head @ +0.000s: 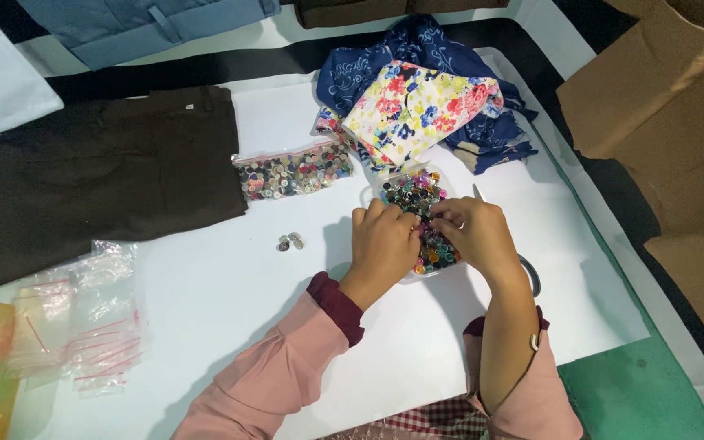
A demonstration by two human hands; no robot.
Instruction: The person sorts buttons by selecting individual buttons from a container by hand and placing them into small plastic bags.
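Left hand [382, 244] and right hand [474, 232], fingers curled, pick among buttons in the clear tray [417, 200]; pinching singly works best.

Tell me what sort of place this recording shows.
Probably a sewing or garment-repair table: both hands, left hand and right hand, sort a tray of buttons, beside a bag of buttons, dark trousers and floral fabric.

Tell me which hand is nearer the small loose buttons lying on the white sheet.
Left. The left hand sits just right of the loose buttons; the right hand is farther right, over the button tray.
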